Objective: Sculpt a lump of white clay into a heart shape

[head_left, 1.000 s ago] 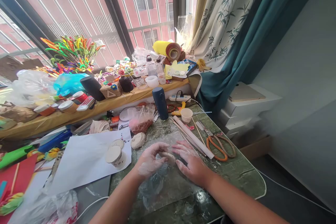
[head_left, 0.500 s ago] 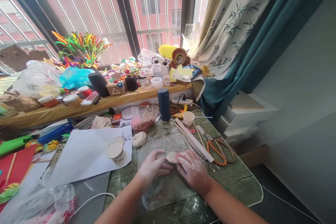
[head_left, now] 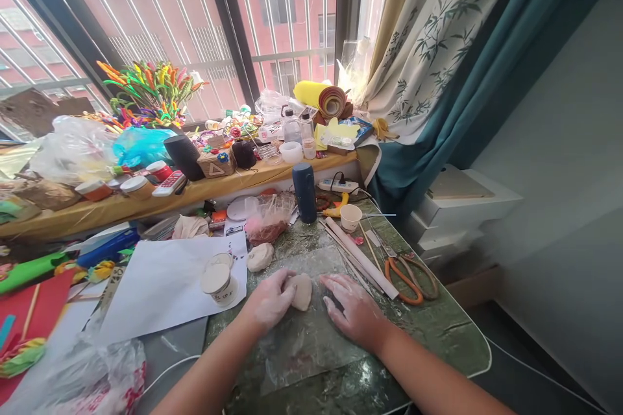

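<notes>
A flattened, off-white piece of dough is in the fingers of my left hand, thumb and fingertips on its left edge. To its right, my right hand is apart from the dough, fingers stretched out and thumb separated, with nothing in it. White powder coats both hands. Under them lies a clear plastic sheet dusted with powder. Just beyond my left hand, a larger lump of dough rests near the sheet's far left corner.
Right of the sheet lie a pale rolling pin, thin sticks and orange-handled scissors. A paper cup and a dark blue cylinder stand behind. Stacked paper cups stand on white paper at left.
My right hand has let go of the dough and moved slightly away to the right. The dough has shifted left with my left hand and now shows its broad face.
</notes>
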The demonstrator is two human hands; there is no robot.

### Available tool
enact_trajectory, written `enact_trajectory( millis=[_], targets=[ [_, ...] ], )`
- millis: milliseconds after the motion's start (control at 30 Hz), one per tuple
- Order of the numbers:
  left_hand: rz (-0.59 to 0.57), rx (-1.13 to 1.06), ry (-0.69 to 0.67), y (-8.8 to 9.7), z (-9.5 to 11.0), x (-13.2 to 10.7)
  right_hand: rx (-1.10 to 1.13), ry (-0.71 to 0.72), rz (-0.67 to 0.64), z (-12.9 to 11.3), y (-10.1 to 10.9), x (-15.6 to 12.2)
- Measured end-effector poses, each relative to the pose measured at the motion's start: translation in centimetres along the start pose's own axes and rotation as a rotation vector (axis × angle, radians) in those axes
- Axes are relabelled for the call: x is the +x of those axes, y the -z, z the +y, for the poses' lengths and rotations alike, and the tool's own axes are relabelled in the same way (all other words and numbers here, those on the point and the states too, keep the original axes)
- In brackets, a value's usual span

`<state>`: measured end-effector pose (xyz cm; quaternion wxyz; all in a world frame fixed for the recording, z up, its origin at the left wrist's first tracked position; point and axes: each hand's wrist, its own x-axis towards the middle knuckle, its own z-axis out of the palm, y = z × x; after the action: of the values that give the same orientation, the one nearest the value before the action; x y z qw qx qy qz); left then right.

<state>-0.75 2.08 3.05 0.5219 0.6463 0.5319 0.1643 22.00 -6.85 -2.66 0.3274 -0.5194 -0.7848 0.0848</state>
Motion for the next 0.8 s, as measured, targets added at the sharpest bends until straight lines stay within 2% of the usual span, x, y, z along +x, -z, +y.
enact_trajectory(
  millis=[100,167,267,333,400,533,700,800],
  targets=[
    [0.063,0.479,-0.294,0.8,-0.4,-0.3,-0.014,-0.042,0.009,0.2,-0.6,0.3],
    [0.043,0.741,-0.462,1.1,-1.2,-0.3,-0.018,-0.066,0.02,0.3,-0.9,0.5],
    [-0.053,0.779,-0.615,1.1,-2.7,0.0,-0.02,-0.104,0.022,0.3,-1.1,0.6],
    [-0.054,0.737,-0.655,0.8,-3.5,0.5,-0.021,-0.113,0.006,0.3,-1.1,0.6],
    [-0.004,0.703,-0.649,0.3,-4.0,0.9,-0.026,-0.118,-0.013,0.4,-1.1,0.6],
    [0.079,0.703,-0.634,-0.7,-3.8,1.3,-0.046,-0.12,-0.047,0.5,-1.2,0.6],
    [0.068,0.729,-0.693,-0.7,-3.6,1.1,-0.083,-0.117,-0.045,0.2,-1.5,0.7],
    [0.079,0.732,-0.678,-0.5,-3.8,1.2,-0.109,-0.144,-0.038,0.2,-0.7,0.7]
  ],
)
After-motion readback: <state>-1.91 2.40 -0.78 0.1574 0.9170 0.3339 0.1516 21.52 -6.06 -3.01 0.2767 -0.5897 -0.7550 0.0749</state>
